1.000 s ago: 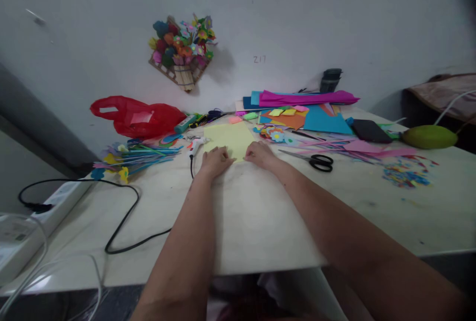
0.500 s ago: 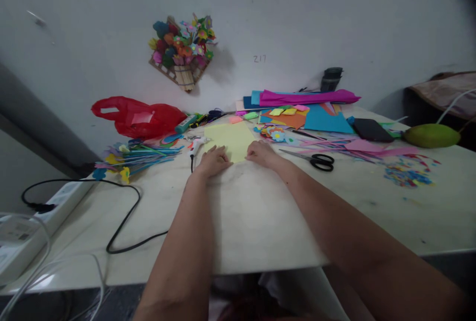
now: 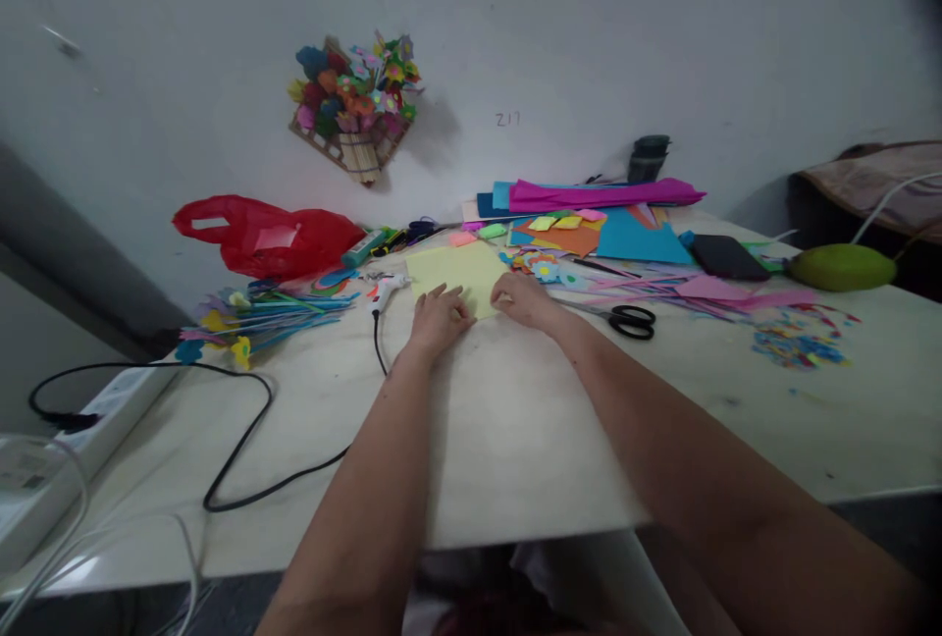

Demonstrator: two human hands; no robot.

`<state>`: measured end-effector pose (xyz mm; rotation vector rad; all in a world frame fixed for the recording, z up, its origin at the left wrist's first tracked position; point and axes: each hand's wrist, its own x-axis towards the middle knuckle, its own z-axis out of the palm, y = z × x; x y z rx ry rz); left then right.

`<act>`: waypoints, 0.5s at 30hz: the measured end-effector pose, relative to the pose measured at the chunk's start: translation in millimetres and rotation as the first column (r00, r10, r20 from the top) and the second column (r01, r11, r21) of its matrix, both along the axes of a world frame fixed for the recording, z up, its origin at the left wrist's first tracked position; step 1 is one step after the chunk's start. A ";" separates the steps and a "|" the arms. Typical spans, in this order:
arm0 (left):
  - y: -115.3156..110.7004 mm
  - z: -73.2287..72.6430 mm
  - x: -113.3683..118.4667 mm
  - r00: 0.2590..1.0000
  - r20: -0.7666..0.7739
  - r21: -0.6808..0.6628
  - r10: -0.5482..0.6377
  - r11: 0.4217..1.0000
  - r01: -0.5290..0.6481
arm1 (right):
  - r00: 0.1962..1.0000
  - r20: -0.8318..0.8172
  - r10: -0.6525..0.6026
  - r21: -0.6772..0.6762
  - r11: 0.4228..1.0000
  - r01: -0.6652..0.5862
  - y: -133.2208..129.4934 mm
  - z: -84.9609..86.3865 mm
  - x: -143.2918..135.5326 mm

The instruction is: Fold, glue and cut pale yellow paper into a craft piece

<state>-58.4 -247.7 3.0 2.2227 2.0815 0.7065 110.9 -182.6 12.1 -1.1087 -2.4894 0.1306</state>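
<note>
A pale yellow sheet [image 3: 460, 268] lies flat on the table, its near edge under my two hands. My left hand [image 3: 440, 320] grips that edge between thumb and forefinger, while its other fingers rest forward on the sheet. At the right end of the same edge, my right hand [image 3: 521, 302] has its fingers curled and pinched on the sheet. Black-handled scissors [image 3: 629, 321] lie just right of my right hand, blades partly behind it. A white glue gun [image 3: 384, 292] with a black cord sits left of my left hand.
Stemmed craft flowers [image 3: 276, 312] and a red plastic bag [image 3: 269, 236] are at left, near a power strip [image 3: 95, 440]. Coloured sheets [image 3: 640, 236], thin pink strips [image 3: 706, 291], a black phone [image 3: 728, 257], a green oval object [image 3: 843, 267] and paper scraps [image 3: 799, 344] spread rightward.
My left hand has slid right along the near edge of the yellow sheet, closer to my right hand. My right hand stays at its place on the edge. The view has shifted slightly.
</note>
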 end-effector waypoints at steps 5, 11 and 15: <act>1.7 -2.8 -21.2 0.997 0.077 -0.054 -0.016 0.998 0.020 | 0.984 -0.064 0.163 -0.120 0.978 -0.170 -14.0 -8.8 -24.7; -8.4 8.8 -45.8 0.961 0.207 -0.129 0.184 0.979 -0.160 | 0.985 -0.114 0.130 -0.166 0.975 -0.148 -12.0 -17.3 -32.7; -14.8 14.4 -47.0 0.950 0.294 -0.206 0.101 0.978 -0.041 | 0.983 -0.144 0.118 -0.189 0.971 -0.145 -9.7 -19.0 -31.9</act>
